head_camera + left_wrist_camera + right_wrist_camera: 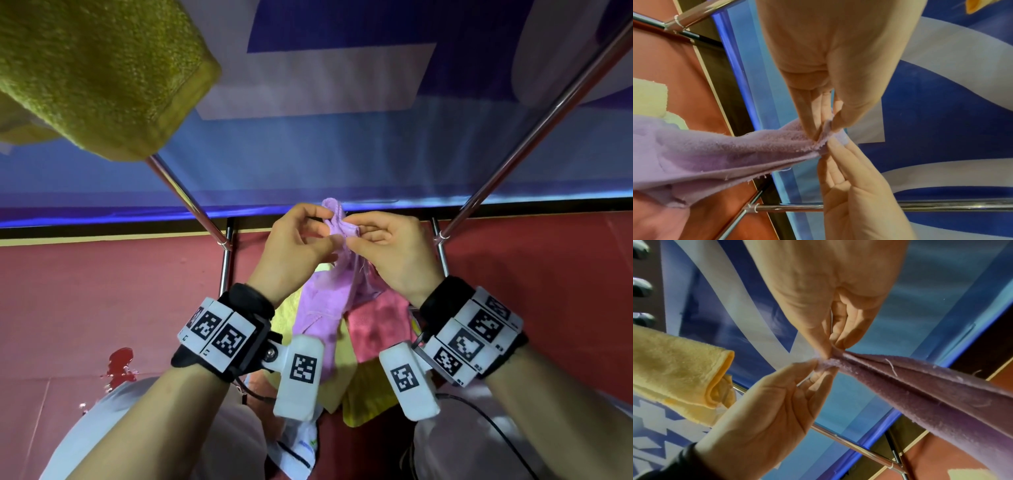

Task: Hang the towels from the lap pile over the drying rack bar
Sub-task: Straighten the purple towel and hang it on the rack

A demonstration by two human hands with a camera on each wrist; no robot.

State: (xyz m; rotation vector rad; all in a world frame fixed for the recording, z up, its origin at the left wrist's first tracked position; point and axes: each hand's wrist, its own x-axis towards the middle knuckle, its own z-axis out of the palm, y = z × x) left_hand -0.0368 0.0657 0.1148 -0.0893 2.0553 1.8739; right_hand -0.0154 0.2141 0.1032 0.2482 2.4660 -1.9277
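Observation:
A purple towel (329, 308) rises from the lap pile, bunched at its top edge. My left hand (327, 229) and right hand (354, 236) pinch that edge side by side, fingertips nearly touching, below the drying rack bars (534, 137). In the left wrist view, the left hand (824, 129) pinches the purple towel (715, 154) from above and the right hand (830, 146) from below. In the right wrist view, the right hand (832, 350) and left hand (822, 368) pinch the purple towel (920, 394). A yellow-green towel (96, 75) hangs over the left bar.
A pink towel (376, 325) and a yellow towel (366, 397) lie on the lap under the purple one. A second rack bar (185, 195) slopes up left, and rack legs (226, 267) stand on the red floor. A blue and white banner (342, 102) is behind.

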